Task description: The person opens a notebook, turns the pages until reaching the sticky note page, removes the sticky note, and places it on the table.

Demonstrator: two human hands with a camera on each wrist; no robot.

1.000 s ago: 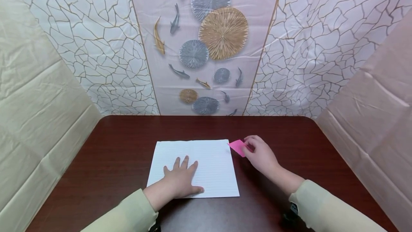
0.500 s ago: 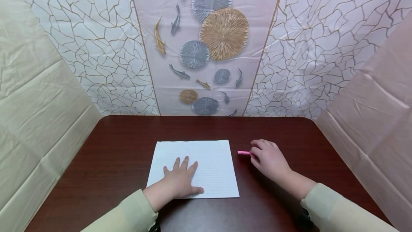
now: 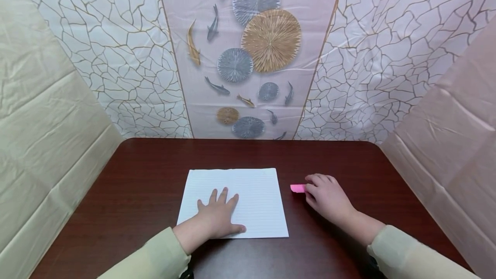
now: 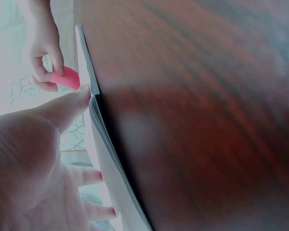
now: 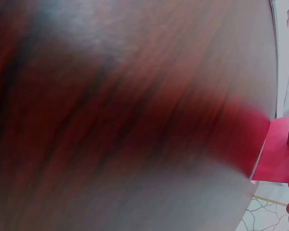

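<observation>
My left hand (image 3: 216,218) rests flat with spread fingers on a lined white notebook (image 3: 261,206) lying open on the table. The left wrist view shows its thumb and fingertips on the page, with the stacked pages (image 4: 120,178) seen edge-on. To the right of the notebook, my right hand (image 3: 328,199) pinches a small pink sticky note (image 3: 297,188) between thumb and fingers. The note juts out leftward from the fingertips. In the right wrist view the pink note (image 5: 274,154) has its lower edge right at the table surface, casting a pink reflection; most of that hand is out of frame.
The dark red-brown table (image 3: 155,158) has rounded far corners. A patterned curtain (image 3: 236,94) hangs behind it, and plain beige cloth (image 3: 445,154) hangs at both sides.
My right hand has drawn the pink sticky note away from the notebook's upper right corner, rightward and nearer to me. The note has turned from diamond-like to a narrow strip. The left hand stays put.
</observation>
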